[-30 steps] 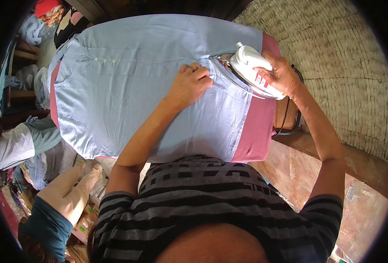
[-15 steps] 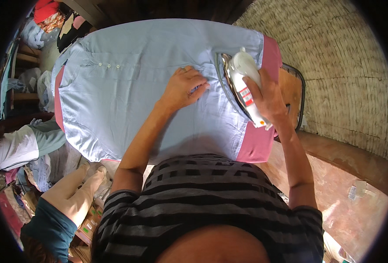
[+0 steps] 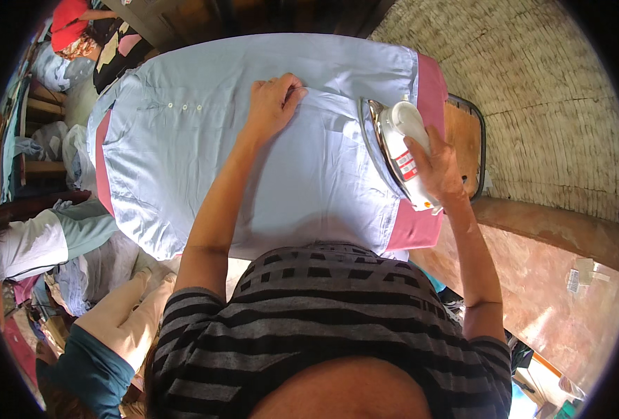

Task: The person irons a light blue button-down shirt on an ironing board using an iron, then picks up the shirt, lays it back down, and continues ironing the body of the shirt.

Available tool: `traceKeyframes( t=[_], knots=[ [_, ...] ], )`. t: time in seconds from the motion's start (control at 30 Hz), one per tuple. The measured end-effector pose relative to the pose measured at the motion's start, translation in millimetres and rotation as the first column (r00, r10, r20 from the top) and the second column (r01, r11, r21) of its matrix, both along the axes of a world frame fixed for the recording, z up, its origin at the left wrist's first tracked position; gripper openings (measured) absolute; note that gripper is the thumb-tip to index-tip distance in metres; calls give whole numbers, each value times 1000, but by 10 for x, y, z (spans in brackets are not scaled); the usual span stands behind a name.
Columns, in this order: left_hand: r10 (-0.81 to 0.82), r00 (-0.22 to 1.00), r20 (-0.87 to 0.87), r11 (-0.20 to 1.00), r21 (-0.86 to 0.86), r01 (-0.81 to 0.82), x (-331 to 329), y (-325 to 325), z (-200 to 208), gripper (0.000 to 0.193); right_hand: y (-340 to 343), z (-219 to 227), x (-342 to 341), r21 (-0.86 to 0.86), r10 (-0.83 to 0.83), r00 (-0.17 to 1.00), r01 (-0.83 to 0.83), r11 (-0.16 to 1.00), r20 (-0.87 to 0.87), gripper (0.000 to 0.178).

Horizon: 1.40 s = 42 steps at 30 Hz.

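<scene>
A worker's right hand (image 3: 441,167) wraps around the handle of a white iron (image 3: 406,143), its nose pointing away from the body, at the hem end of a pale blue shirt (image 3: 191,167). The left hand (image 3: 276,101) rests on the cloth, fingers curled; whether they pinch it cannot be told. Three buttons (image 3: 184,107) line the shirt's far side, toward the left. Beneath, a pink cover (image 3: 416,225) shows at both ends. At upper left, a person in red (image 3: 67,28) appears.
</scene>
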State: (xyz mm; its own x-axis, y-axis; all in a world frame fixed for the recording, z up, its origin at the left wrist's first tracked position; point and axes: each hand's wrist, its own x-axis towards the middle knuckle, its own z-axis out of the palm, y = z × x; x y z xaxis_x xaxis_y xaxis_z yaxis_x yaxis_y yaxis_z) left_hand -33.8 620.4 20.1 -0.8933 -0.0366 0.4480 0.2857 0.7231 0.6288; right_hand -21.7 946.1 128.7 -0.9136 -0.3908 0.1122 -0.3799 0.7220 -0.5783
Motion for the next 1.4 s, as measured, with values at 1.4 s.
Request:
traceKeyframes(
  t=[1.4],
  knots=[
    [46, 999, -27, 999, -9, -46, 55, -249, 83, 9, -512, 102, -1347, 357, 609, 788, -546, 758, -88, 37]
  ],
)
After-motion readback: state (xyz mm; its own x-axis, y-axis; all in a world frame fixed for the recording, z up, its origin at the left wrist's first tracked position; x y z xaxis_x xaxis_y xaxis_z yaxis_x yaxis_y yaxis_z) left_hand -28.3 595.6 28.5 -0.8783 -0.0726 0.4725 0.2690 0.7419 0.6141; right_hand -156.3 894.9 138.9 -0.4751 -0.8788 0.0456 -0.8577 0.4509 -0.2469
